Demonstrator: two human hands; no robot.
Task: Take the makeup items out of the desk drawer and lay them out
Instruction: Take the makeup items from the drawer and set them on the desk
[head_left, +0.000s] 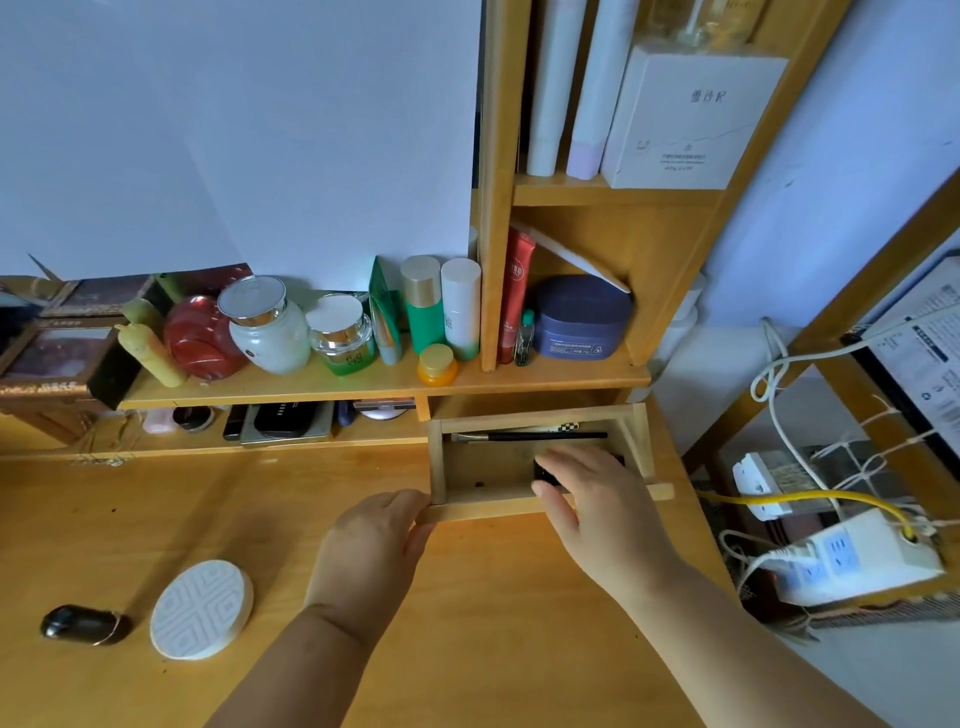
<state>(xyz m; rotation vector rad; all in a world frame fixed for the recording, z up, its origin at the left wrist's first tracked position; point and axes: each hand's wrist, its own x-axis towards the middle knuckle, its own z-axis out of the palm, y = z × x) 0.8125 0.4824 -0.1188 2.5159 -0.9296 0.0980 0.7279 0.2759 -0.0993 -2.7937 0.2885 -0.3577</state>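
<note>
left hand (371, 540) fingers gripping drawer (485, 506) front edge; right hand (584, 499) fingers curled round black case (545, 473) inside drawer

Small wooden drawer (636, 431) pulled open, thin black brush (540, 436) along its back, black item (545, 474) inside

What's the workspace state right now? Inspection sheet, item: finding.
Surface: wooden desk, mostly bare.
Job's things: drawer pulled open; black brush lies along its back; round white compact and dark oval case lie on the desk.
Clutter: jars and bottles crowd the shelf.
Hands: left hand grips the drawer's front corner; right hand closes on a small black item inside.
Cables: yellow cable and white cords at the power strip.
Surroundings: white wall, shelf boxes.
</note>
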